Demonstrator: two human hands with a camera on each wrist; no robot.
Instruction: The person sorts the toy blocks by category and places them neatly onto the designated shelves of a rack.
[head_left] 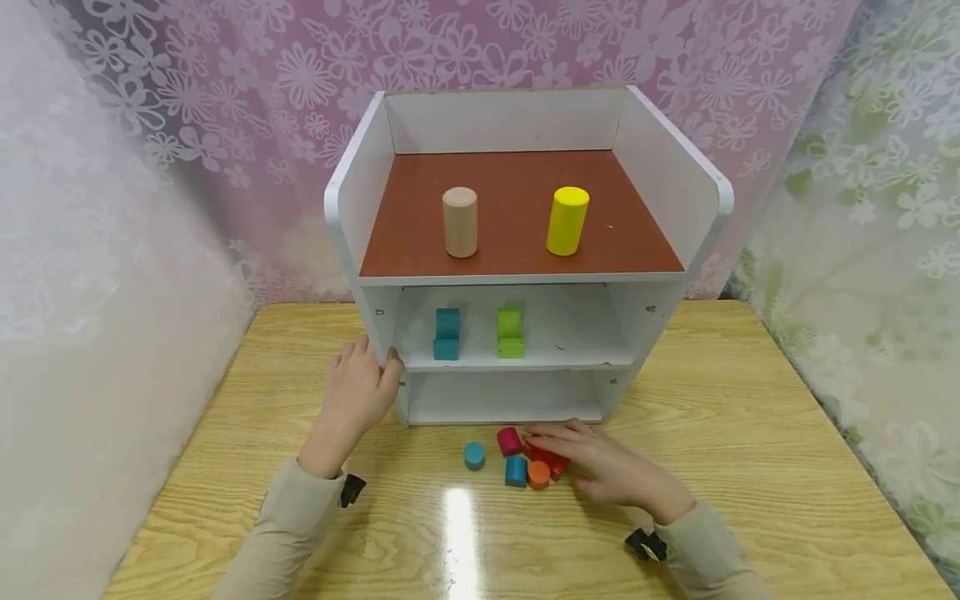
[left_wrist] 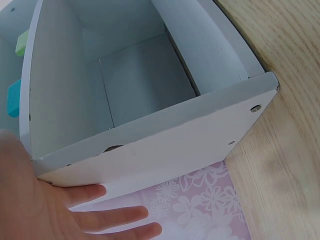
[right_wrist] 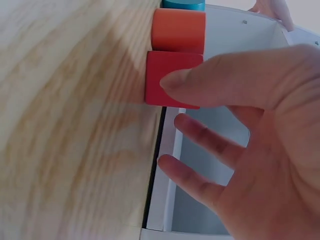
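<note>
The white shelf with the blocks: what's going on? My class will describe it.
A person's left hand touches the white shelf; the right hand is at a red block, grip unclear, among other blocks on the table. A beige cylinder and a yellow cylinder stand on top; a teal block and a green block sit on the middle level.

Blocks (head_left: 516, 472) before the shelf (head_left: 525, 279), 2 cylinders (head_left: 461, 223) atop

Behind 1 wood-grained table (head_left: 742, 425) hangs 1 pink flowered curtain (head_left: 480, 46), with pale floral drapery (head_left: 877, 192) at the right.
</note>
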